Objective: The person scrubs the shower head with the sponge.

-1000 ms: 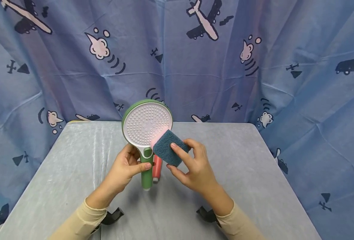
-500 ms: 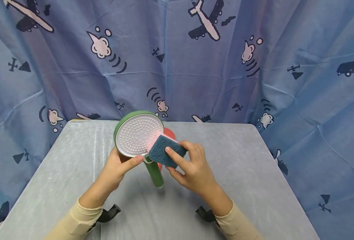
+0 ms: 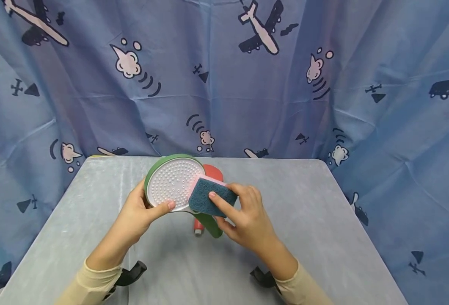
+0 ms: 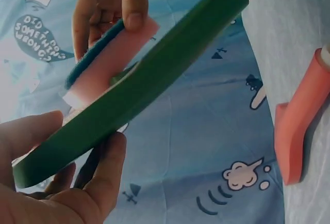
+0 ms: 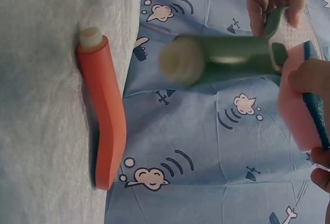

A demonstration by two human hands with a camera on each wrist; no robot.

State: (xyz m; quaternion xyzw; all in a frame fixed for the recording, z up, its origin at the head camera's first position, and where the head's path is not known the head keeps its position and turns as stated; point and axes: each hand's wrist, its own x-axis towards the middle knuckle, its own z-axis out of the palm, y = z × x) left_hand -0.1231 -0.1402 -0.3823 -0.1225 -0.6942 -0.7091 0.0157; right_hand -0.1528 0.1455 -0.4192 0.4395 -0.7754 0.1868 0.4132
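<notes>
A green handheld shower head [image 3: 175, 180] with a white nozzle face is held up over the table, its handle slanting down to the right. My left hand [image 3: 134, 216] grips it by the head's rim, thumb on the nozzle face and fingers behind. My right hand [image 3: 247, 218] pinches a sponge [image 3: 210, 198] with a dark teal scouring side and a pink foam side. In the head view the sponge's pink edge lies against the right part of the nozzle face. The left wrist view shows the pink foam [image 4: 111, 64] facing the shower head.
A red shower head [image 3: 213, 173] lies on the grey-covered table [image 3: 304, 212] behind the green one, partly hidden; its whole handle [image 5: 103, 105] shows in the right wrist view. A blue curtain [image 3: 224, 84] printed with airplanes hangs behind and beside the table.
My left hand has shifted from the handle to the head's rim. The green shower head has lowered and tilted, its handle swinging right. The sponge stays near the nozzle face, slightly lower.
</notes>
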